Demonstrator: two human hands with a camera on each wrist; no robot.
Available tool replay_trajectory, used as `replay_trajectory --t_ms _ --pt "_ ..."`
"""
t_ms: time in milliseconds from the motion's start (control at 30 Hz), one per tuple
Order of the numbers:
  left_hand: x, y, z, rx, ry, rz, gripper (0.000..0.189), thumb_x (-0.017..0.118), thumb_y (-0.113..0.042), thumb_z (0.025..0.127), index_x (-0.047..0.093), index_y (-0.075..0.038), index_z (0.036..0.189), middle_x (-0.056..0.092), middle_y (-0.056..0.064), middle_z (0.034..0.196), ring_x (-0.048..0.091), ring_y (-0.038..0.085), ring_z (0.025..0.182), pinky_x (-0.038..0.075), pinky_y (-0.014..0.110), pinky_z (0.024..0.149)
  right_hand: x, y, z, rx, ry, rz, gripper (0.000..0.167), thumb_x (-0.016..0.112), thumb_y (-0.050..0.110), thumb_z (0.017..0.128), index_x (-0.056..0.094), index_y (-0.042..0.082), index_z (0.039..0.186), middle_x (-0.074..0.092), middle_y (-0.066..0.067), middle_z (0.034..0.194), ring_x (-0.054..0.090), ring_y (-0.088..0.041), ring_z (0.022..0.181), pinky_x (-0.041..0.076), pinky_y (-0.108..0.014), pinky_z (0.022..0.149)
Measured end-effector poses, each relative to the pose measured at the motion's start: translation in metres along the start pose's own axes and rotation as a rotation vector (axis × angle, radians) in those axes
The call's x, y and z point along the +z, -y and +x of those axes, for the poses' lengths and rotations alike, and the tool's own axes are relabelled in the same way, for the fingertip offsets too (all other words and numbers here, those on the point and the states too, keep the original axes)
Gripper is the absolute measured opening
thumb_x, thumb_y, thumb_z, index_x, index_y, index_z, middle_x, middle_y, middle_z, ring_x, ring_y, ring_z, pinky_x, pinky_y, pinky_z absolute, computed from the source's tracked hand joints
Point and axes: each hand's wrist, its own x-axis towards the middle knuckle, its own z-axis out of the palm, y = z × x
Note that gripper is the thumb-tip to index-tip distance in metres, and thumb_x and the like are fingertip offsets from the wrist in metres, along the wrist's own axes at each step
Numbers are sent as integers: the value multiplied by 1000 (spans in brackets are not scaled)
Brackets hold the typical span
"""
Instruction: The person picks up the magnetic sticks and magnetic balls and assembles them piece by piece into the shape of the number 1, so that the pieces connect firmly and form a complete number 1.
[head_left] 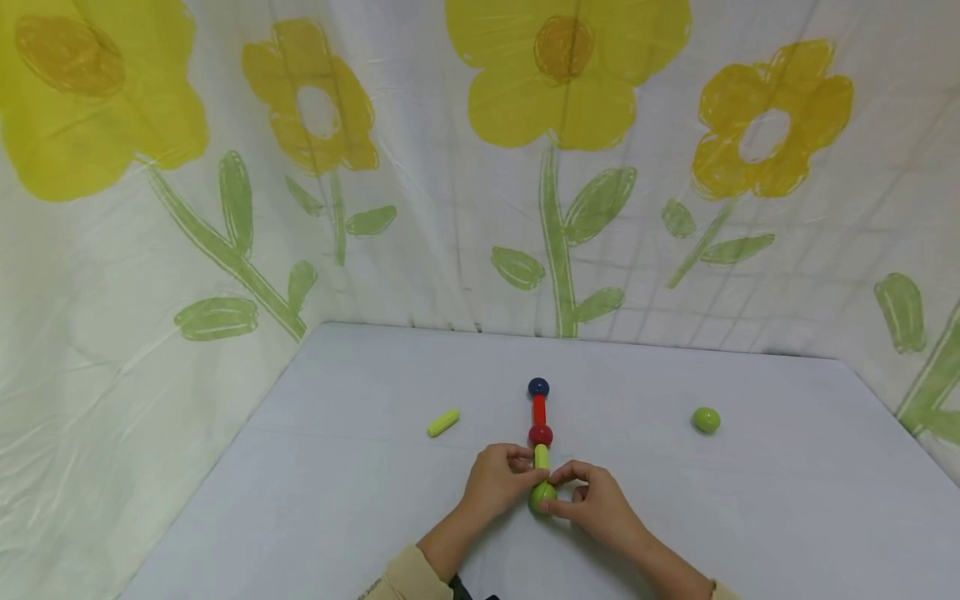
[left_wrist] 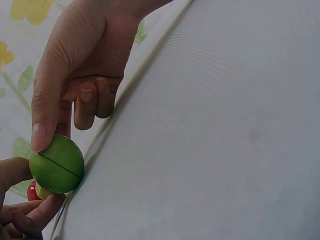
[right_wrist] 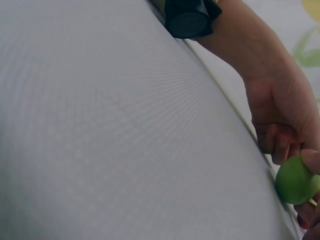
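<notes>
Five toy pieces lie in a row in the head view: a blue ball, a red stick, a red ball, a yellow-green stick and a green ball nearest me. My left hand pinches the yellow-green stick, thumb tip right by the green ball. With thumb and index finger my right hand grips the green ball from the right. A dark line crosses the green ball in the left wrist view. Fingers partly cover the green ball in the right wrist view.
A loose yellow-green stick lies left of the row. Farther right rests another green ball. The white-covered table ends at the back against a flower-print curtain.
</notes>
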Motion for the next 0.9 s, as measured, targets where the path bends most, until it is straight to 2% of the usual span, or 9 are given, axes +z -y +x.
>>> replay_trajectory --t_ms 467,733,900 --pt "0 1 0 5 -8 9 37 77 -30 75 69 -4 100 69 -1 75 57 8 70 46 22 60 1 -3 1 -2 1 -8 36 80 25 71 63 3 94 45 4 59 31 -2 41 26 -16 41" --pt "0 1 1 15 -16 -5 37 76 -30 75 68 -3 100 66 -1 72 54 8 68 44 21 57 1 -1 0 -11 -12 -19 34 80 24 71 63 5 93 51 2 68 32 -2 41 26 -16 41" --pt "-3 6 6 19 -12 -30 37 73 -32 78 68 -6 103 66 -1 79 55 9 75 44 22 61 2 -2 1 -11 -14 -23 35 80 25 71 63 4 93 51 1 69 32 -2 42 26 -16 41"
